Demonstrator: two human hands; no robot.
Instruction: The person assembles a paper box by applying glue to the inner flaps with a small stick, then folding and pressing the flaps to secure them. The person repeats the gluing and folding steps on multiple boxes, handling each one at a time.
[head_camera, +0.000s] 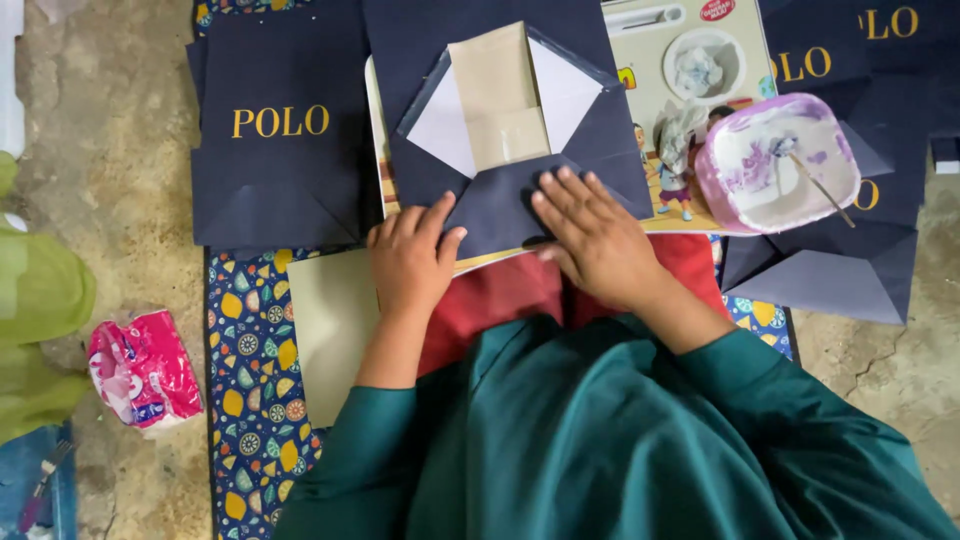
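Rough concrete floor (120, 200) is seen on both sides of a patterned mat (250, 400), on which the work is laid out. A navy paper bag (500, 190) lies flat on a picture book (690, 215) used as a board, just beyond the fingers. Its bottom end is opened into a diamond: white inner flaps are spread to each side, a beige card (495, 95) is set in the middle, and the near flap is folded up over it. That flap is pressed down by both hands. The left hand (410, 265) rests on its near left corner with the fingers close together and the thumb out; the right hand (595, 240) lies flat on it with the fingers (560, 195) spread wide. Nothing is gripped by either hand.

By judgement, the bottom is about half closed: the near flap is down, while the far flap is open and the card is uncovered.

Counted: one bag in hand; one finished bag (280, 140) lying flat to the left of the fingers; at least three more overlapping to the right (830, 270), the exact number not being clear. One glue tub (780, 160) with one stick (820, 185) stands right of the fingers, one beige sheet (330, 320) lies beside the left wrist, and one pink packet (145, 370) lies on the floor, well to the left.
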